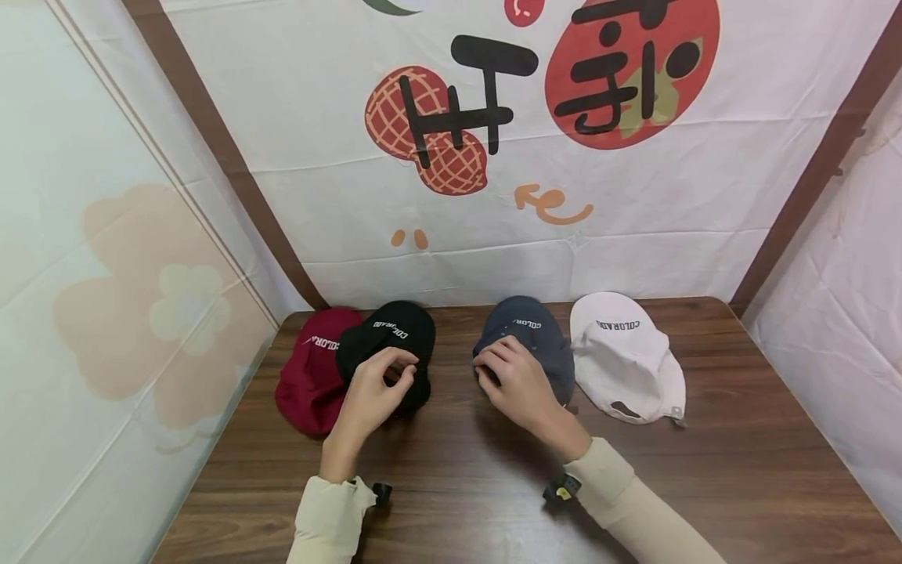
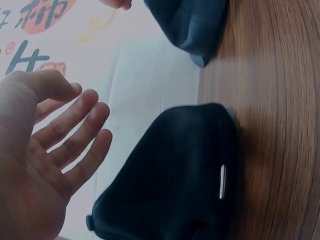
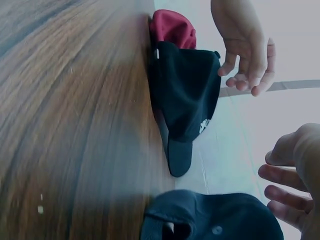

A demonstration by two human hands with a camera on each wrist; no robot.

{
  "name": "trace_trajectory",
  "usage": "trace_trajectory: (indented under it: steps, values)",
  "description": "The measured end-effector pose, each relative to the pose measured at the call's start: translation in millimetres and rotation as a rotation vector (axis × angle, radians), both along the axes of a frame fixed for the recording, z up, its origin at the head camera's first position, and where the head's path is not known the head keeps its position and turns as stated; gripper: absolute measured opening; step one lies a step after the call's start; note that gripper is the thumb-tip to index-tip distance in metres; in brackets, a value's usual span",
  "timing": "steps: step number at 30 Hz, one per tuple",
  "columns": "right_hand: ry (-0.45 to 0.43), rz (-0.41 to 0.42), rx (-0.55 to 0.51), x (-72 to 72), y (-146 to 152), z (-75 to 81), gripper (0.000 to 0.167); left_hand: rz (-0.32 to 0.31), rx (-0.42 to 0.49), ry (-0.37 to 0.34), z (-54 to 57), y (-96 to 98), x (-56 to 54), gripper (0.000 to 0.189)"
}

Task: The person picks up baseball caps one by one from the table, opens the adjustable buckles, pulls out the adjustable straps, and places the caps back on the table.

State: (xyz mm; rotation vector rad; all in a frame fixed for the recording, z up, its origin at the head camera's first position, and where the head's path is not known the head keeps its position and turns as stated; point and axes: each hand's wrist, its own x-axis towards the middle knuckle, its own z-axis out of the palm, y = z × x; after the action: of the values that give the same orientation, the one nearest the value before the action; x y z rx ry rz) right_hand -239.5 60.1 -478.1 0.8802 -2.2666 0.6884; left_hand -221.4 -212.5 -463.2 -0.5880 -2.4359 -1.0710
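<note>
Four caps sit along the back of the wooden table: a dark red cap (image 1: 303, 395), a black cap (image 1: 412, 321), a navy cap (image 1: 557, 362) and a white cap (image 1: 620, 360). My left hand (image 1: 369, 392) hovers above the black cap with loosely bent fingers and nothing in it. In the left wrist view, a gap shows between that hand (image 2: 45, 150) and the black cap (image 2: 170, 170). Over the navy cap is my right hand (image 1: 517, 384), empty, fingers relaxed. The right wrist view has this hand (image 3: 300, 175) apart from the navy cap (image 3: 225, 215).
The black cap overlaps the dark red one, and the navy and white caps lie side by side. Behind the wooden table (image 1: 465, 486) hangs a printed white cloth (image 1: 317, 211); more cloth panels stand at both sides.
</note>
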Motion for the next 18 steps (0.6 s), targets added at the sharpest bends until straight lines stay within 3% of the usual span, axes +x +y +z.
trace_trajectory:
  steps: [13,18]
  values:
    - [0.021,0.077,0.038,-2.0,-30.5,-6.2,0.010,0.081,0.009,0.029,2.1,-23.9,7.4,0.014]
    - [-0.011,0.089,0.076,-1.0,-42.6,-9.9,0.011,0.106,0.011,0.052,1.6,-31.4,11.1,0.015]
